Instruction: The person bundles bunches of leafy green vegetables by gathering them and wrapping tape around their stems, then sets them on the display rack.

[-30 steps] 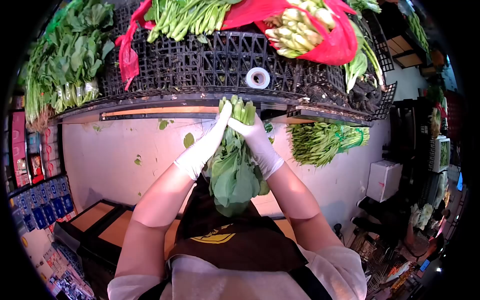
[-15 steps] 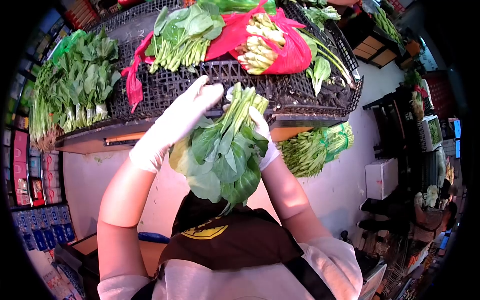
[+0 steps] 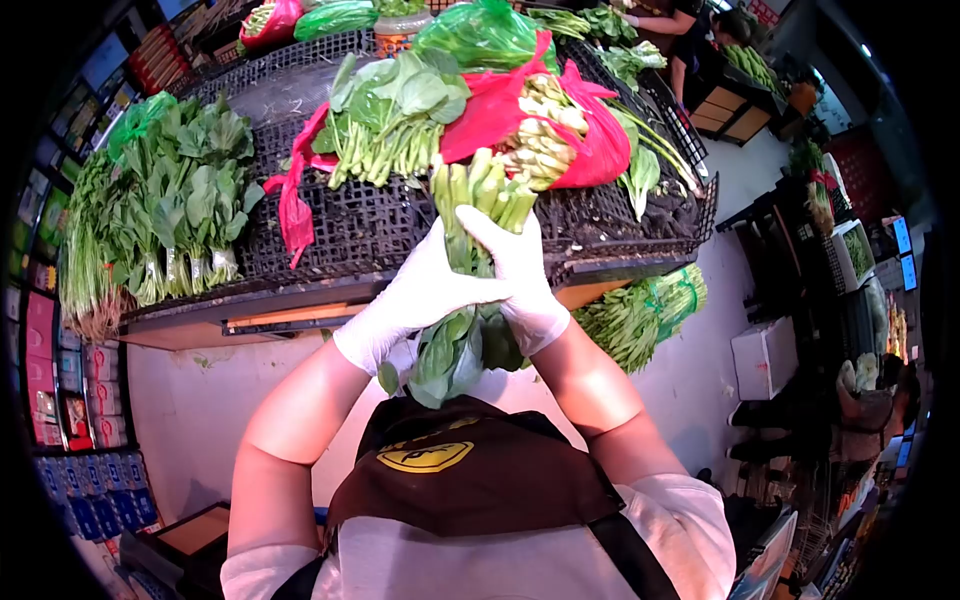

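Carefully, gloved left hand [image 3: 425,285] and right hand [image 3: 515,265] clasp a leafy bunch [image 3: 480,190] at the near edge of the black mesh rack [image 3: 385,220], cut stems pointing toward it. With no tie visible, a loosened clasp could let stems slide apart beside the rack; too tight a squeeze could bruise leaves. Nearer the wearer than the rack, the apron's yellow emblem [image 3: 425,457] is unreadable.
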